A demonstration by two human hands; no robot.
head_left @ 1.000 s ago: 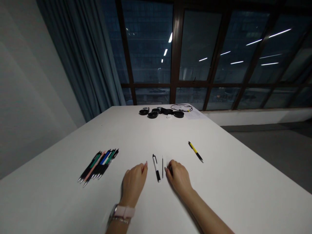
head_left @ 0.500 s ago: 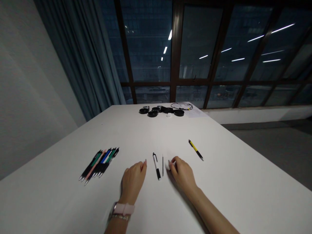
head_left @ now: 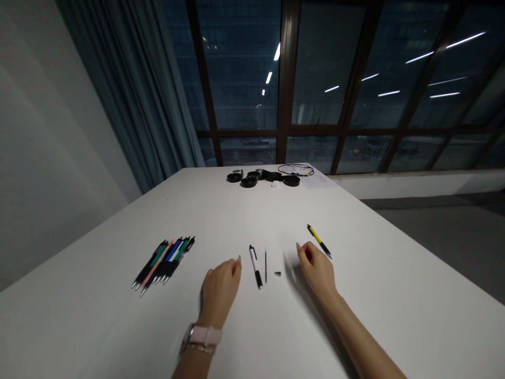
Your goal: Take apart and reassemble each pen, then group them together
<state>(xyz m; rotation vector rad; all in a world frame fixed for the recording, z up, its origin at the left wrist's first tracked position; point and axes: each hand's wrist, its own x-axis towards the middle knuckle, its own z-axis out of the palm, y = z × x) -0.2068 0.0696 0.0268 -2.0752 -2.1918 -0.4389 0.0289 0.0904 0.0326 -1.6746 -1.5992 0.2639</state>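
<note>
The left grip (head_left: 221, 283) and right grip (head_left: 319, 268) are loosely curled; how far open underneath, or whether holding anything, I cannot tell. Between them lie a white pen (head_left: 255, 266), thin refill (head_left: 265, 267) and small tip (head_left: 278, 273); a yellow pen (head_left: 316, 236) lies just beyond the right.
</note>
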